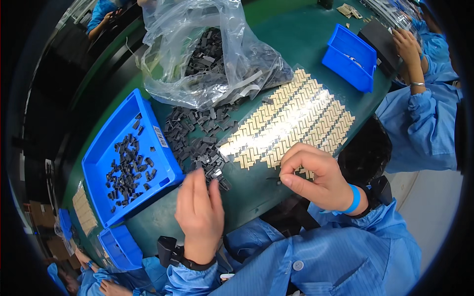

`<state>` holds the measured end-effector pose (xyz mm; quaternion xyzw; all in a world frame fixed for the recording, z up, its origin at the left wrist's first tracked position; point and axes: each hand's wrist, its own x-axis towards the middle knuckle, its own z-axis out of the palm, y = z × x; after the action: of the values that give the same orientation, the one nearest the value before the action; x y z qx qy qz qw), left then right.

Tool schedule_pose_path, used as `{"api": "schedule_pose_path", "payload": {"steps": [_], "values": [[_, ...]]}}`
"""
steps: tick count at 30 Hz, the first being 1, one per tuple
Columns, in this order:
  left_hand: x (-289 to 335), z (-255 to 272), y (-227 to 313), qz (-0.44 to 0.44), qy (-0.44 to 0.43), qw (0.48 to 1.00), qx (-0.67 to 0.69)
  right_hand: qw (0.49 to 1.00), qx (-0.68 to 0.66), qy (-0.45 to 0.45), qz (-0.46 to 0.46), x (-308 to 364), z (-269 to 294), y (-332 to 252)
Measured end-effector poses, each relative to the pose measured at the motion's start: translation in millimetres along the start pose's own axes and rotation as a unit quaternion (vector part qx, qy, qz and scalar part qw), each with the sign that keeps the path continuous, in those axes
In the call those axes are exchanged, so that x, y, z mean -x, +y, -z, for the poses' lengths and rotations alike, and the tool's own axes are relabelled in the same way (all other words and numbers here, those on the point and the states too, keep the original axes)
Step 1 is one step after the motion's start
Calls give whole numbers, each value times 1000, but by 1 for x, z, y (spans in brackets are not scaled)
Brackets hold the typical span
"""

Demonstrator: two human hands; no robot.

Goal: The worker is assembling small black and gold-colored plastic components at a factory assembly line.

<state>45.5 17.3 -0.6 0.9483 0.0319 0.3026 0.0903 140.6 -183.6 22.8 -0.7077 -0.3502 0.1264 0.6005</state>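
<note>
My left hand point(200, 214) reaches to the near edge of a loose pile of small black plastic parts point(197, 138). Its fingers are stretched out and the thumb stands apart, and no part shows in its grasp. My right hand point(316, 177) is closed in a pinch at the near edge of a sheet of tan strips point(296, 118) laid out in a zigzag pattern. What lies between its fingertips is too hidden to name. A small dark piece point(273, 178) shows on the green table point(247, 195) beside those fingertips.
A large blue tray point(98, 167) of black parts lies left, with a smaller blue bin point(121, 246) before it. A clear plastic bag point(217, 59) of black parts stands behind the pile. Another blue bin point(349, 54) sits far right, near a co-worker's arm point(417, 79).
</note>
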Motion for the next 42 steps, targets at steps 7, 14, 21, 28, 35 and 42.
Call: {"api": "schedule_pose_path", "payload": {"steps": [7,14,21,28,35,42], "values": [[-8,-15,-13,34,-52,994,-87,1000,6,3,-5,3,-3,1],[-10,-13,-7,6,60,996,-61,1000,10,22,5,7,-3,3],[-6,17,27,312,-59,655,685,990,-46,64,117,13,-16,8],[12,11,48,420,-70,345,836,986,-76,82,123,12,-36,-1],[17,12,58,442,-74,369,814,989,-116,51,82,13,-32,4],[23,9,59,397,-51,424,812,981,-186,50,35,17,-39,7]]}}
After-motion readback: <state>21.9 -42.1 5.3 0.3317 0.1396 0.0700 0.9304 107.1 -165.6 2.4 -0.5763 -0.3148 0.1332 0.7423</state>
